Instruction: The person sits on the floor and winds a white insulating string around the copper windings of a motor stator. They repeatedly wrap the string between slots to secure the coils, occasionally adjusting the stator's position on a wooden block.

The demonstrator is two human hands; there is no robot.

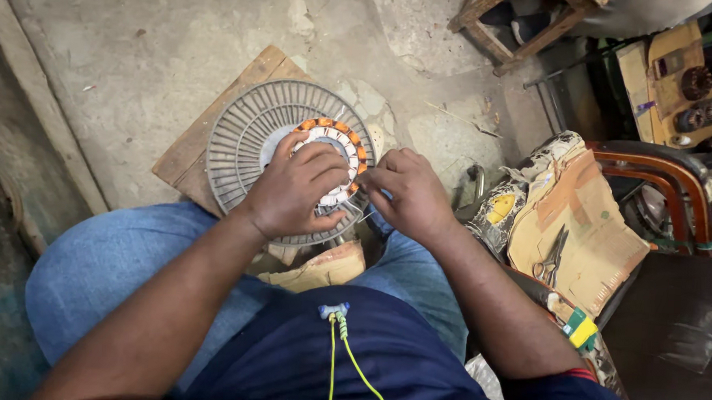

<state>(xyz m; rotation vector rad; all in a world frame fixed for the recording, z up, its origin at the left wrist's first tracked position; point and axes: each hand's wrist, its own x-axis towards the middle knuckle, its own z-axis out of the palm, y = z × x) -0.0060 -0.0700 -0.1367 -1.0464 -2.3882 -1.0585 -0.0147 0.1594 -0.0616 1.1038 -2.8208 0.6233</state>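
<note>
1. My left hand [297,188] lies flat over the stator ring [336,136], palm down, fingers spread and curled across its white and orange coil segments; it presses on the ring rather than closing around it.
2. My right hand [408,190] sits just right of the ring, fingertips pinched together at the ring's right edge. Something thin seems caught in the pinch, maybe wire, but it's too small for me to tell.
3. The stator ring rests in the middle of a round grey ribbed fan housing [243,145], centre of view.
4. The housing sits on a wooden board [196,143] on the concrete floor [140,50], far side of my knees.
5. My legs in blue jeans [93,266] are near, either side of the housing's near rim.
6. A crumpled brown paper piece [322,268] lies just under the housing's near edge, between my knees.
7. Right: scissors [551,258] lie on cardboard [599,240] atop a chair with a wooden armrest [657,175].
8. Far right: dark coil parts [695,82] on a board.
</note>
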